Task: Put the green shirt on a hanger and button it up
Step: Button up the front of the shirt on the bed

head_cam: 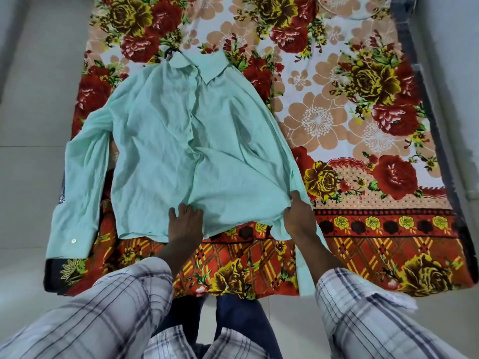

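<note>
The light green shirt [181,141] lies front up on a floral bedsheet [363,125], collar far, hem near me. A dark hanger hook [169,53] pokes out at the collar's left; the rest of the hanger is hidden inside the shirt. The placket runs down the middle with small buttons visible. My left hand [185,220] rests on the hem near the placket's bottom, fingers pressing the cloth. My right hand [298,213] pinches the fabric at the shirt's lower right side. One sleeve lies along the left, its cuff with a white button [74,240] near the bed's edge.
The bed's dark mattress edge [427,104] runs along the right side. Pale floor tiles [31,125] border the bed on the left and right. My plaid sleeves [116,307] and dark trousers fill the bottom of the view.
</note>
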